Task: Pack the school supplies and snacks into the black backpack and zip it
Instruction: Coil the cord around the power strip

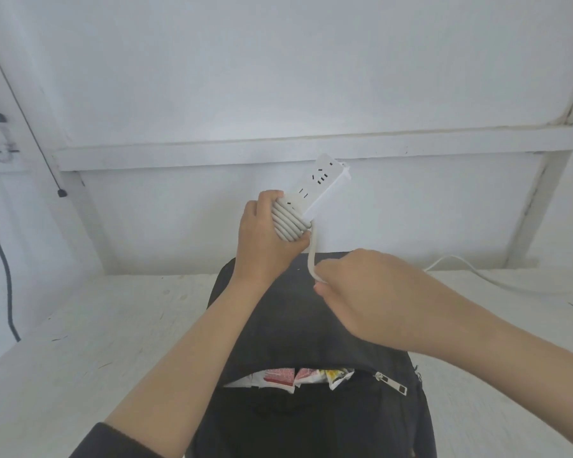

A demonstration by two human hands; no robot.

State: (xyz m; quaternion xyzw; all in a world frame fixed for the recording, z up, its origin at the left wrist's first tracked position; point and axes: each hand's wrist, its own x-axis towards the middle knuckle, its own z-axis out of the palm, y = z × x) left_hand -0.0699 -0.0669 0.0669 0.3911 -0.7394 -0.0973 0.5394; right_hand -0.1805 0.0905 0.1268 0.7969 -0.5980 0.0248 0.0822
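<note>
The black backpack (298, 325) lies flat on the white table, its zipper partly open. Snack packets (298, 376) in red, white and yellow show through the gap, and a metal zipper pull (391, 383) hangs at the gap's right end. Above the bag, my left hand (265, 239) grips a white power strip (321, 186) with its grey cord wound around the lower end in several turns. My right hand (368, 292) pinches the loose part of that cord (312, 256) just below the strip.
The white table (96, 342) stretches to both sides of the bag. The cord's far part (470, 269) trails across the table at the right. A white wall with a ledge stands behind. A dark cable (0, 252) hangs at the far left.
</note>
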